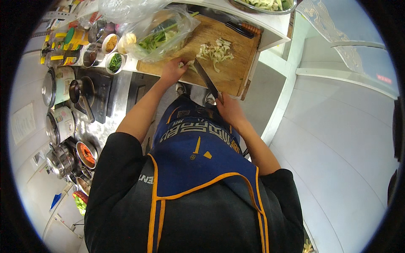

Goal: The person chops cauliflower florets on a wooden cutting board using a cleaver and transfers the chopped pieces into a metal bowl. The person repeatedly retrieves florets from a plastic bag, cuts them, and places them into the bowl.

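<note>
My left hand (174, 71) grips a small piece of cauliflower (190, 65) near the front edge of a wooden cutting board (235, 80). The handle of a kitchen knife (207, 77) is in my right hand (230, 109); its blade points away from me, with the tip beside that piece. Cut cauliflower florets (218, 52) lie in a loose pile on the board, beyond the blade. To the left, a clear plastic bag (161, 41) holds more cauliflower with green stalks and rests partly on the board. My left fingertips are partly hidden.
Another knife with a brown handle (251, 28) lies at the board's far right corner. A glass bowl (269, 12) of cut cauliflower stands beyond it. Left are a bowl of chopped greens (115, 63), seasoning bowls, a saucepan (76, 91) on a cooktop and lidded pots.
</note>
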A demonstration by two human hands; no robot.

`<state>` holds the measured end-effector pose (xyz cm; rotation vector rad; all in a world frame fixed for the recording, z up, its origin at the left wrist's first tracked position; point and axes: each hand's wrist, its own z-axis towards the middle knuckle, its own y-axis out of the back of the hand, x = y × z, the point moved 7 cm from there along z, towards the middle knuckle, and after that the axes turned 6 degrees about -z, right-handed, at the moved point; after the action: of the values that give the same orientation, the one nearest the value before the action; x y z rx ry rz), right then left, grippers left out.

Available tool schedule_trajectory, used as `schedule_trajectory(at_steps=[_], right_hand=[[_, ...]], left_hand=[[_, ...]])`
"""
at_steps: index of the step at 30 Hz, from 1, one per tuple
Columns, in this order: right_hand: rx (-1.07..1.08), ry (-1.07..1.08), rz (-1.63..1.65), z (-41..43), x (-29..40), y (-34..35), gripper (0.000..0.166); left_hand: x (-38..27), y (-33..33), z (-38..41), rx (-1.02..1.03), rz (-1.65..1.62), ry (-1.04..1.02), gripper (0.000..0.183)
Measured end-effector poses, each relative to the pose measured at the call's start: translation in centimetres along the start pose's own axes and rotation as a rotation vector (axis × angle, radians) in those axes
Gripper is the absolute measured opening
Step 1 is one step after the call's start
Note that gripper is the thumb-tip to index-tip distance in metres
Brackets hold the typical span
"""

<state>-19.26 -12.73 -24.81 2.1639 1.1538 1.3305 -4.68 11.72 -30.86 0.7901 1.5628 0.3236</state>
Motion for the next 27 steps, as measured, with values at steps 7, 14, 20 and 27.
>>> schedule_trajectory(at_steps=[7,14,20,27], right_hand=[[0.036,0.026,-0.110,-0.1,1.4,1.4,0.029],[0.085,-0.012,-0.177,0.8,2.5,1.6,0.028],[0.049,0.056,-0.227,1.2,2.3,1.5,0.026],[0.010,0.037,-0.155,1.8,-0.6,-1.9,0.030]], left_hand=[[-0.3,-0.7,0.4,0.000,0.005,-0.081,0.029],[0.1,-1.0,0.3,0.003,0.066,-0.062,0.031],[-0.5,-1.0,0.0,0.013,0.065,-0.062,0.033],[0.2,-0.9,-0.2,-0.007,0.072,-0.160,0.034]])
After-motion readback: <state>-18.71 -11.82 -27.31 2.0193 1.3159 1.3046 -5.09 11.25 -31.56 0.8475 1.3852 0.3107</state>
